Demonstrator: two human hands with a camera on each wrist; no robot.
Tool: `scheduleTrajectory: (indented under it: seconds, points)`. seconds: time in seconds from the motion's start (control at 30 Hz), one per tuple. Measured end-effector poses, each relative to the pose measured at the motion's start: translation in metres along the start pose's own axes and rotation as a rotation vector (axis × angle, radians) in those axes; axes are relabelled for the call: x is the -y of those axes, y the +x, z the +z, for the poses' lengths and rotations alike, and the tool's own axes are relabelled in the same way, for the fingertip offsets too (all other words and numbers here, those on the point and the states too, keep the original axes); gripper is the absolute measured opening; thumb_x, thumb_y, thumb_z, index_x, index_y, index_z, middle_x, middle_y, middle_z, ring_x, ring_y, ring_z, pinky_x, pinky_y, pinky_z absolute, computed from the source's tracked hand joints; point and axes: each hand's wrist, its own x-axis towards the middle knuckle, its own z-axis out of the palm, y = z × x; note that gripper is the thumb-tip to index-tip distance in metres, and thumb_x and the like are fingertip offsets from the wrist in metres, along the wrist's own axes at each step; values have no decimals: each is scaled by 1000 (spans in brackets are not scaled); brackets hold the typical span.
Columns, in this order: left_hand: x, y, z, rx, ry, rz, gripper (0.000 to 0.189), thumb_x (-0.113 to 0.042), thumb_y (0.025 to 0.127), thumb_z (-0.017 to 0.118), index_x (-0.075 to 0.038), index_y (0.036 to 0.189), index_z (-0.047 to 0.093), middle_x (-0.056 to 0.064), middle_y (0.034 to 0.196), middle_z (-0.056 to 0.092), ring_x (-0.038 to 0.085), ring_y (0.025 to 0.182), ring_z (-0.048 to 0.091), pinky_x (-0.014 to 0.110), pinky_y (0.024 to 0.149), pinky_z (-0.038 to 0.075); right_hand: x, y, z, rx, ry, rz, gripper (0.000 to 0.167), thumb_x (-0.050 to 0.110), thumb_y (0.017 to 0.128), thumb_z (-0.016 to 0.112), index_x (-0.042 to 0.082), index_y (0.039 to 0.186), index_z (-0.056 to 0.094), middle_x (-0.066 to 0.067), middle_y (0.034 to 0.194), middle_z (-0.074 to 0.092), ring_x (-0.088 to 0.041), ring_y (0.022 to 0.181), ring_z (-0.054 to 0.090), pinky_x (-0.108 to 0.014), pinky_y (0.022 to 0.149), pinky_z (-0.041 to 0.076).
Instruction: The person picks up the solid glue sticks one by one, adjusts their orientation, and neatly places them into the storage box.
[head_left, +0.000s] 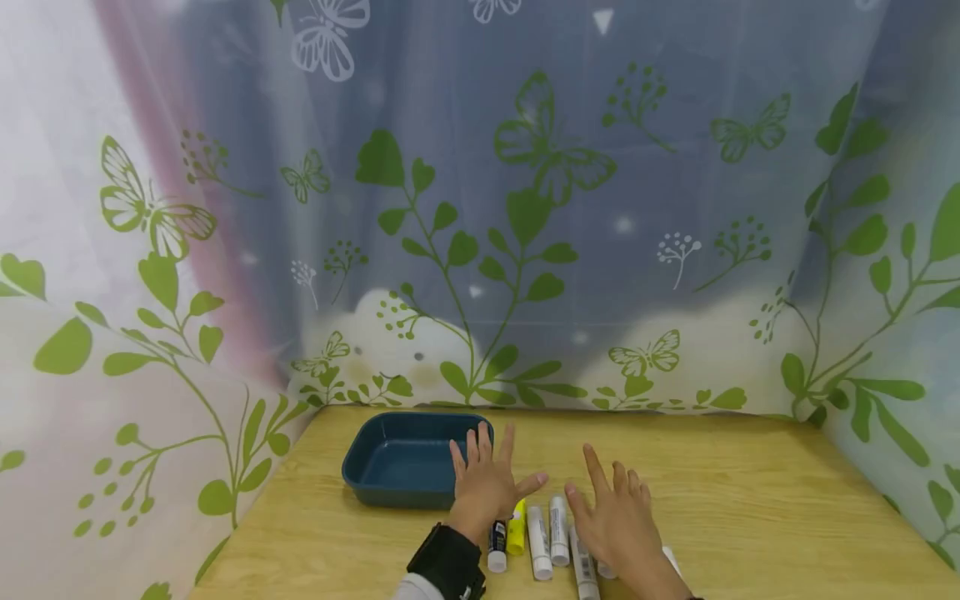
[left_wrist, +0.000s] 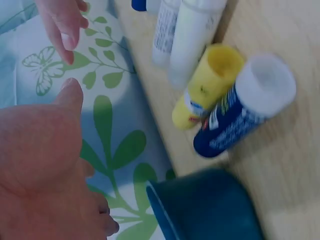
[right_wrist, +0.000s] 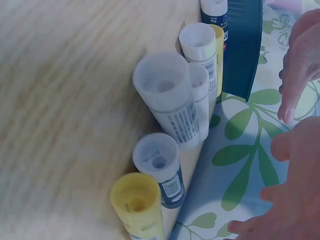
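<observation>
My left hand [head_left: 486, 487] is held over the table with its fingers spread and nothing in it, near the right side of a dark blue basin [head_left: 397, 500]. My right hand [head_left: 621, 521], also bare and with fingers extended, is above the right part of a row of glue sticks. The row includes a navy one with a white end [left_wrist: 245, 107], a yellow one [head_left: 516, 533] and several white ones [head_left: 539, 546]. In the right wrist view, another navy-and-white glue stick [right_wrist: 160, 167] and a second yellow one [right_wrist: 137, 205] appear; my right hand covers most of these in the head view.
The wooden table [head_left: 765, 492] is bordered at the back and sides by a hanging cloth [head_left: 540, 275] printed with green leaves and butterflies. A black band [head_left: 446, 562] is around my left wrist. The basin stands at the back left, behind the row of glue sticks.
</observation>
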Motion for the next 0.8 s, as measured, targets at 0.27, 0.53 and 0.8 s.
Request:
scheduleTrajectory:
  seconds: [0.27,0.53,0.8]
  points:
    - [11,21,-16,-26,81,-31,86,-66,96,50,-23,164,19,24,168,15,42,156,13,59,126,3,9,20,-7,34,42,-9,70,49,108,38,4,160,26,-47,145,38,-67,133,36,-75,107,33]
    - [34,39,-41,-41,55,-87,84,-62,99,50,-18,164,19,28,167,12,46,155,11,60,126,4,33,45,-9,79,152,15,72,42,107,46,-2,159,23,-42,149,38,-59,134,43,-70,102,43]
    - [62,43,-55,-35,-31,-178,81,-54,101,52,-9,162,23,37,163,15,53,152,14,64,124,10,68,65,-5,102,216,-26,73,36,103,59,-2,158,28,-32,145,51,-46,130,55,-59,106,47]
